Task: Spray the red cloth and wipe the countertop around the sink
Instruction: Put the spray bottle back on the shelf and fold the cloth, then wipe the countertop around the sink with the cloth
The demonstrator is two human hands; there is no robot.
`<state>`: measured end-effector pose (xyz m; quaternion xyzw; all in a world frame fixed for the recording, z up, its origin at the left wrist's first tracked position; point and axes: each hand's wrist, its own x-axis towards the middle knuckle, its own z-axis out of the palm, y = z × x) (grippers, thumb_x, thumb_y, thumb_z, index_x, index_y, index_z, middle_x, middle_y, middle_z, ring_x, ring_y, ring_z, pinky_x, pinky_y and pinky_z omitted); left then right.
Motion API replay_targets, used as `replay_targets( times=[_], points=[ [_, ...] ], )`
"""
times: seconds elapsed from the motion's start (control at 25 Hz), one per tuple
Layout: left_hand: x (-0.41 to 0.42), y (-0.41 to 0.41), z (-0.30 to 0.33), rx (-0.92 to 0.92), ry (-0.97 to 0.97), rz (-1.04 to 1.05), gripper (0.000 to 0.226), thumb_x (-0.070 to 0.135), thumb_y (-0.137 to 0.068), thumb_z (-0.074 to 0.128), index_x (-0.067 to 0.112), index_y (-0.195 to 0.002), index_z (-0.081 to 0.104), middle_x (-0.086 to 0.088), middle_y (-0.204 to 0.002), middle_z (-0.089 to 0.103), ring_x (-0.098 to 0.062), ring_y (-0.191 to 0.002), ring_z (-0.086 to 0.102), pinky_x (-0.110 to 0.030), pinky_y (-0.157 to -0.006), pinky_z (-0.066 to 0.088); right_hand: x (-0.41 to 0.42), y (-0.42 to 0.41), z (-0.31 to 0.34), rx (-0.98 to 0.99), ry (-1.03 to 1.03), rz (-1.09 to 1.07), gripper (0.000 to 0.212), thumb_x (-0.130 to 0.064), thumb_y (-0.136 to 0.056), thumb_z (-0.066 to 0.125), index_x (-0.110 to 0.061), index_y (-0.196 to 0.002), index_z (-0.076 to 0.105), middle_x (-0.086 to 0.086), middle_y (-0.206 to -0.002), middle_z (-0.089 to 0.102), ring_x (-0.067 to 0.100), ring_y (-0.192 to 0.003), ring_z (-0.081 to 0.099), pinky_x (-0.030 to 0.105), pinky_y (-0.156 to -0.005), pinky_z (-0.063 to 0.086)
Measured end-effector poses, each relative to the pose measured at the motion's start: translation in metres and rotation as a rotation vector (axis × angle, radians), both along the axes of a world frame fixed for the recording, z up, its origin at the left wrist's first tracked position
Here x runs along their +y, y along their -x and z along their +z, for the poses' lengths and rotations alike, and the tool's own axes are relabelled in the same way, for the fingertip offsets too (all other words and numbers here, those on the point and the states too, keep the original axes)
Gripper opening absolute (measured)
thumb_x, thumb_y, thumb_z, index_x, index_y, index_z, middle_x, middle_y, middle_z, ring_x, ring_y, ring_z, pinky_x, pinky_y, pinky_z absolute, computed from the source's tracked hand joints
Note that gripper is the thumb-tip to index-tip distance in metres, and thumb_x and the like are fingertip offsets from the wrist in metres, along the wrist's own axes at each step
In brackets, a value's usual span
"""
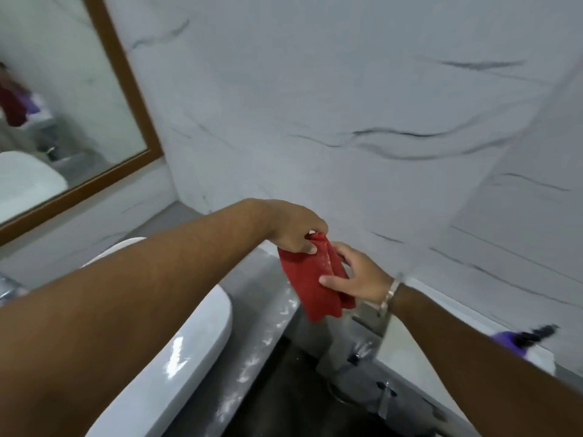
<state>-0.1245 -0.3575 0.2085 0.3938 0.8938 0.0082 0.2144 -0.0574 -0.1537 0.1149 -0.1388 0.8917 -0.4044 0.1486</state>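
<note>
The red cloth point(315, 279) hangs folded in the air above the grey countertop point(252, 279), held by both hands. My left hand point(293, 228) pinches its top edge from above. My right hand point(356, 275) grips its right side, thumb across the front; a metal bracelet sits on that wrist. A white sink basin point(189, 342) lies below my left forearm. A purple spray bottle with a black nozzle point(523, 339) stands at the right, partly hidden behind my right forearm.
A chrome faucet point(372, 335) rises below the cloth. A wood-framed mirror point(126, 89) hangs at the upper left on the marble-patterned wall point(347, 105). The view is tilted and blurred.
</note>
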Motion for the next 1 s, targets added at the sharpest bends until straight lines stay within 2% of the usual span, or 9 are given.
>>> replay_targets(
  times=[0.08, 0.12, 0.24, 0.4, 0.56, 0.68, 0.76, 0.92, 1.0],
  points=[
    [-0.057, 0.017, -0.013, 0.09, 0.025, 0.086, 0.022, 0.038, -0.094, 0.055, 0.026, -0.113, 0.056, 0.018, -0.082, 0.049, -0.015, -0.086, 0.05, -0.03, -0.063, 0.032, -0.059, 0.039, -0.004, 0.074, -0.055, 0.072, 0.021, -0.029, -0.085, 0.07, -0.019, -0.103, 0.064, -0.001, -0.095, 0.071, 0.012, -0.083, 0.067, 0.035, -0.075, 0.052],
    [-0.087, 0.027, -0.021, 0.151, 0.021, 0.144, 0.022, 0.038, -0.094, 0.054, 0.029, -0.114, 0.057, 0.016, -0.09, 0.055, -0.016, -0.09, 0.052, -0.031, -0.065, 0.034, -0.086, 0.053, -0.007, 0.137, -0.08, 0.08, 0.016, -0.026, -0.087, 0.067, -0.018, -0.1, 0.065, -0.001, -0.088, 0.071, 0.014, -0.076, 0.066, 0.032, -0.07, 0.049],
    [-0.181, 0.047, -0.053, 0.29, -0.027, 0.439, 0.033, 0.029, -0.095, 0.052, 0.036, -0.127, 0.054, 0.004, -0.126, 0.062, -0.023, -0.112, 0.058, -0.039, -0.085, 0.048, -0.159, 0.078, -0.027, 0.275, -0.203, 0.129, 0.028, -0.03, -0.088, 0.062, -0.019, -0.114, 0.064, 0.002, -0.09, 0.072, 0.02, -0.078, 0.066, 0.032, -0.069, 0.052],
    [-0.269, 0.048, -0.122, 0.216, 0.054, 0.748, 0.046, 0.043, -0.095, 0.048, 0.031, -0.14, 0.048, -0.003, -0.14, 0.057, -0.028, -0.124, 0.054, -0.042, -0.098, 0.045, -0.204, 0.068, -0.085, 0.196, -0.332, 0.194, 0.029, -0.03, -0.09, 0.061, -0.02, -0.117, 0.066, 0.002, -0.104, 0.074, 0.021, -0.096, 0.067, 0.033, -0.087, 0.051],
    [-0.284, 0.053, -0.175, 0.202, -0.015, 0.691, 0.06, 0.062, -0.089, 0.044, 0.028, -0.137, 0.052, -0.005, -0.137, 0.061, -0.029, -0.127, 0.052, -0.047, -0.109, 0.034, -0.197, 0.061, -0.141, 0.08, -0.615, 0.276, 0.033, -0.035, -0.096, 0.047, -0.026, -0.126, 0.056, 0.0, -0.127, 0.064, 0.02, -0.111, 0.06, 0.035, -0.094, 0.048],
    [-0.287, 0.06, -0.204, 0.272, 0.009, 0.448, 0.063, 0.059, -0.088, 0.039, 0.024, -0.139, 0.051, -0.003, -0.139, 0.057, -0.027, -0.138, 0.039, -0.054, -0.12, 0.007, -0.206, 0.087, -0.172, 0.112, -0.721, 0.393, 0.057, -0.039, -0.096, 0.044, -0.026, -0.15, 0.029, 0.003, -0.158, 0.031, 0.024, -0.141, 0.034, 0.04, -0.113, 0.033],
    [-0.293, 0.061, -0.216, 0.316, -0.038, 0.439, 0.07, 0.059, -0.084, 0.029, 0.025, -0.141, 0.051, -0.002, -0.14, 0.056, -0.028, -0.141, 0.035, -0.056, -0.12, 0.002, -0.226, 0.11, -0.189, 0.233, -0.72, 0.491, 0.07, -0.045, -0.094, 0.045, -0.025, -0.154, 0.015, 0.005, -0.163, 0.018, 0.027, -0.147, 0.022, 0.042, -0.117, 0.024],
    [-0.296, 0.064, -0.23, 0.332, -0.139, 0.485, 0.075, 0.055, -0.079, 0.034, 0.027, -0.148, 0.04, -0.007, -0.148, 0.052, -0.032, -0.142, 0.037, -0.061, -0.12, 0.008, -0.272, 0.138, -0.221, 0.431, -0.71, 0.771, 0.069, -0.043, -0.092, 0.05, -0.017, -0.152, 0.028, 0.012, -0.159, 0.026, 0.039, -0.145, 0.024, 0.053, -0.116, 0.024],
    [-0.296, 0.067, -0.235, 0.331, -0.152, 0.491, 0.075, 0.053, -0.08, 0.039, 0.028, -0.151, 0.033, -0.006, -0.149, 0.051, -0.031, -0.142, 0.038, -0.06, -0.12, 0.009, -0.313, 0.156, -0.238, 0.547, -0.656, 0.774, 0.058, -0.039, -0.096, 0.039, -0.02, -0.151, 0.031, 0.009, -0.16, 0.026, 0.033, -0.148, 0.016, 0.049, -0.119, 0.017]
  ],
)
